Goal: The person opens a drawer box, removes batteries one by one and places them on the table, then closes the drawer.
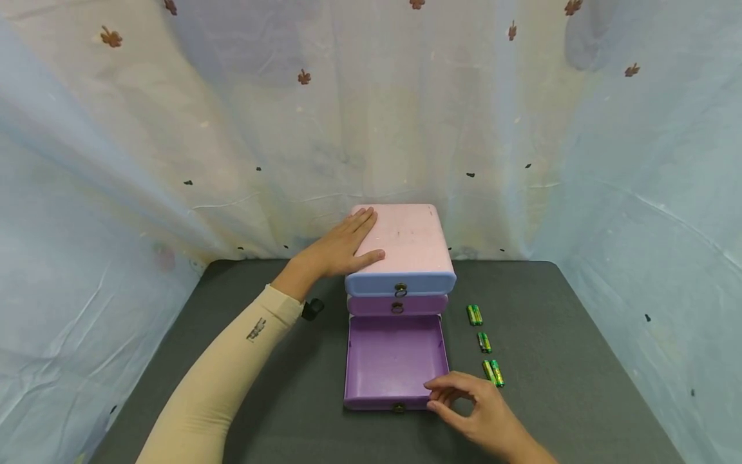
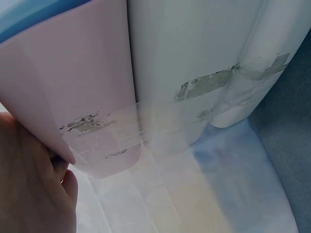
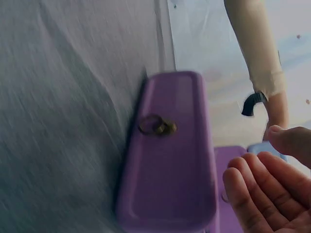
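Observation:
A small drawer cabinet with a pink top stands on the dark table. My left hand rests on the left part of that top, fingers spread; the left wrist view has the same hand against the pink side. The bottom purple drawer is pulled out, with nothing inside. By its front right corner is my right hand, fingers loosely bent and holding nothing. In the right wrist view this hand is beside the drawer front, which carries a brass ring pull.
Green batteries lie in three pairs on the table, right of the drawer. Above the pulled-out drawer are a closed purple drawer and a closed blue drawer. A patterned curtain hangs behind and at both sides.

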`<state>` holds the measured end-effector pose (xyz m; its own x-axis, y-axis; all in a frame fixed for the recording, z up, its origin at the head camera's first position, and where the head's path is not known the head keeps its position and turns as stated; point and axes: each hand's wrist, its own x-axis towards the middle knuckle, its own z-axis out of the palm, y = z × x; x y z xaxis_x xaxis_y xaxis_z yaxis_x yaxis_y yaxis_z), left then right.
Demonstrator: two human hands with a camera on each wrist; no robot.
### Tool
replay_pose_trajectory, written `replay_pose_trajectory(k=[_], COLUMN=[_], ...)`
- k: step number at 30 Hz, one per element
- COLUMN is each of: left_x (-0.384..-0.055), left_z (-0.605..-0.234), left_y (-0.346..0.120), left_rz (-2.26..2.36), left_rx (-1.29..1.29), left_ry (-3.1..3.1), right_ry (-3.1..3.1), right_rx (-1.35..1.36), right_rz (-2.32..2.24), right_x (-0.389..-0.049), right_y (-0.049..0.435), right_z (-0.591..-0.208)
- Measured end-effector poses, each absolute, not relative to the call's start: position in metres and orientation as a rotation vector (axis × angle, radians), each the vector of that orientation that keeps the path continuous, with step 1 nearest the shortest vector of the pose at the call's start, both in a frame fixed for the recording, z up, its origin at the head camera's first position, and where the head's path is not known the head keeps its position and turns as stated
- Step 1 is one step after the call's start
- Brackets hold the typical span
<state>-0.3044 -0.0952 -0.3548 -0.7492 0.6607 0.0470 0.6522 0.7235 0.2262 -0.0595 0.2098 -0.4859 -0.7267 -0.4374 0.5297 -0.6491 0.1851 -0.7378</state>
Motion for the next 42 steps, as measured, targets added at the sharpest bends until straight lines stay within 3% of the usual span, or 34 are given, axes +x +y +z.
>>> replay_pose_trajectory(k=[14, 24, 42], left_x=[-0.303, -0.305, -0.301], left_z=[-0.356, -0.355, -0.352], left_y=[-0.095, -0.094, -0.095], left_rz=[0.362, 0.349, 0.388], left_rx=[1.098, 1.099, 1.102], left_ry=[2.886, 2.888, 2.878], right_ry=[-2.343, -2.507, -2.701], right_rx=[1.184, 1.197, 0.81], right_rz=[1.602, 1.917, 2.213], right_x=[-0.046, -0.042, -0.043], right_y=[0.197, 0.197, 0.199], right_z=[-0.501, -0.515, -0.526])
